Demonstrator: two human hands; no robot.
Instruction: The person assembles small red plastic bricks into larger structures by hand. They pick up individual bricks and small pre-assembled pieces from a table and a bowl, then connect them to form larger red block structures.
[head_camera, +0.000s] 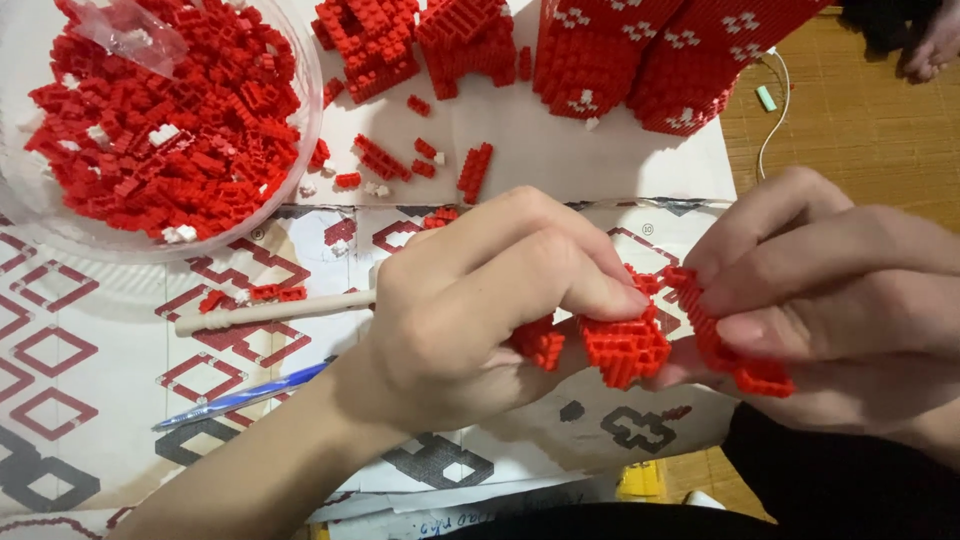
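Observation:
My left hand (470, 310) grips a small red brick assembly (625, 345) between thumb and fingers, low in the middle of the view. My right hand (840, 290) pinches the same assembly from the right, where a curved strip of red bricks (745, 370) sticks out under the fingers. Both hands hover over a printed instruction sheet (90, 350) with red and grey diagrams. Parts of the assembly are hidden inside my left palm.
A clear bowl (300, 150) full of loose red and white bricks stands at the top left. Larger built red sections (620, 60) line the top edge. Loose bricks (385, 160), a cream stick tool (270, 312) and a blue pen (240, 398) lie on the paper.

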